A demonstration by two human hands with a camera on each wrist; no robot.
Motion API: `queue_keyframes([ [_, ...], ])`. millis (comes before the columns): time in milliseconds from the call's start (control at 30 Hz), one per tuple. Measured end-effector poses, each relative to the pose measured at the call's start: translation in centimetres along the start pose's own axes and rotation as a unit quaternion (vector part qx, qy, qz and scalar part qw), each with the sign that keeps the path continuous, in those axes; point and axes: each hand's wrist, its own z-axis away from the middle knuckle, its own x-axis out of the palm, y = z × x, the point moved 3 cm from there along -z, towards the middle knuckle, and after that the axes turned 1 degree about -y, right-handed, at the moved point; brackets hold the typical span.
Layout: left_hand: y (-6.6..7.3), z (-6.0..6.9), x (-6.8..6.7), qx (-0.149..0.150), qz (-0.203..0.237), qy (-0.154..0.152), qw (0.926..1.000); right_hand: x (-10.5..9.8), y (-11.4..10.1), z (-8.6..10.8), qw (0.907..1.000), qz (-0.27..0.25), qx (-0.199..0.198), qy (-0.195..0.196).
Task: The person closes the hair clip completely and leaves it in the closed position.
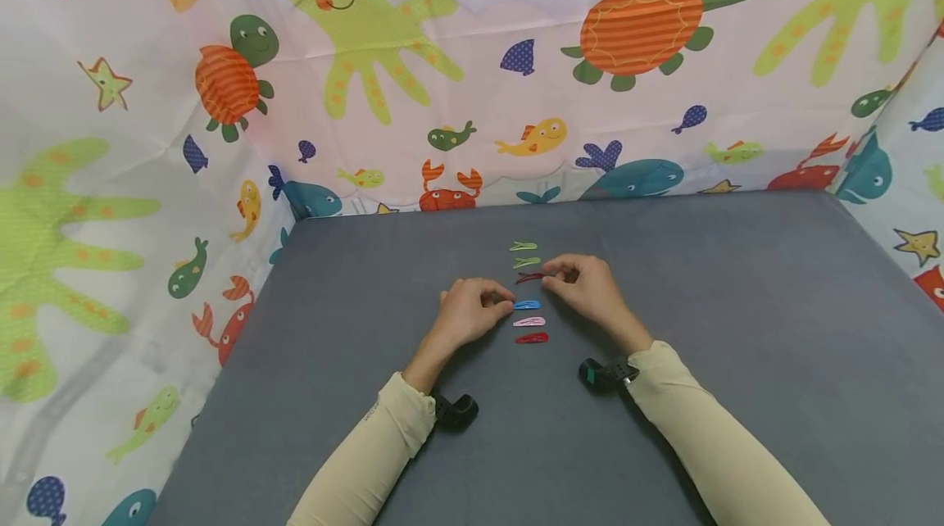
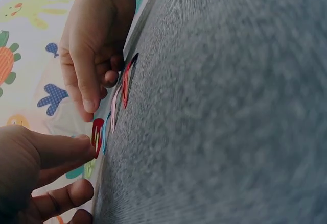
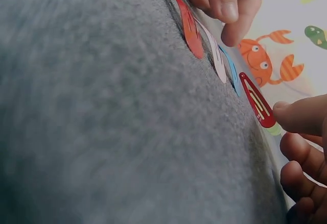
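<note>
Right fingers: From my remote station I see the right hand [image 1: 590, 288] pinching, thumb and finger at one end of a dark red clip [image 3: 257, 101].
Dark red clip: It sits just beyond the blue clip [image 1: 527, 305], my landmark, and shows its face to both wrist views, so I judge it tilted up off the cloth. I cannot tell whether its prong is sprung.
Pinch: I would keep it light and at the very end, thumb clear of the prong; pressure at mid-length could snap the clip or twist it out of the fingers.
Left fingers: The left hand [image 1: 472, 309] is loosely bent at the blue clip's left end, apparently gripping nothing; contact I cannot confirm.
Left hand's role: I judge it best used as a light steady, without nudging the blue clip askew.
Green clips: A nearer green clip [image 1: 527, 262] and a farther green clip [image 1: 524, 247] lie beyond the blue clip, past the dark red one; I would keep the right knuckles off them.
Pink and red clips: On the near side of the blue clip lie a pink clip [image 1: 529, 321], then a red clip [image 1: 532, 337].
Grey cloth: The cloth [image 1: 354, 305] spreads around the blue clip on all sides.
Curtain: A sea-animal curtain [image 1: 509, 14] hangs well beyond the blue clip.
</note>
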Motion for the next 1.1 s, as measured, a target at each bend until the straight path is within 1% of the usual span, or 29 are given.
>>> queue_keyframes([
  [200,0.1,-0.2,-0.3,0.006,0.018,0.004,0.9998,0.0,0.0,-0.4,0.9996,0.028,0.009,0.0],
  [300,0.2,-0.2,-0.5,0.007,0.028,0.005,0.9996,0.1,0.0,-0.6,0.9989,0.044,0.014,-0.006],
  [433,0.3,-0.2,-0.7,0.006,0.029,0.012,0.9995,0.1,0.1,-0.8,0.9978,0.063,0.015,-0.014],
  [567,0.3,-0.6,-0.8,0.0,0.018,0.022,0.9996,0.2,0.1,-0.9,0.9971,0.073,0.012,-0.018],
  [667,0.3,-1.1,-0.9,-0.003,0.005,0.025,0.9997,0.2,-0.1,-0.9,0.9965,0.08,0.011,-0.021],
  [833,0.4,-2.0,-1.2,-0.005,-0.023,0.02,0.9995,0.2,-0.3,-1.1,0.995,0.096,0.006,-0.029],
  [1000,0.1,-2.7,-1.2,-0.015,-0.047,0.007,0.9988,0.2,-0.3,-1.3,0.9933,0.108,-0.001,-0.041],
  [1100,0.1,-3.1,-1.2,-0.012,-0.053,0.002,0.9985,0.2,-0.3,-1.5,0.9925,0.112,-0.003,-0.049],
])
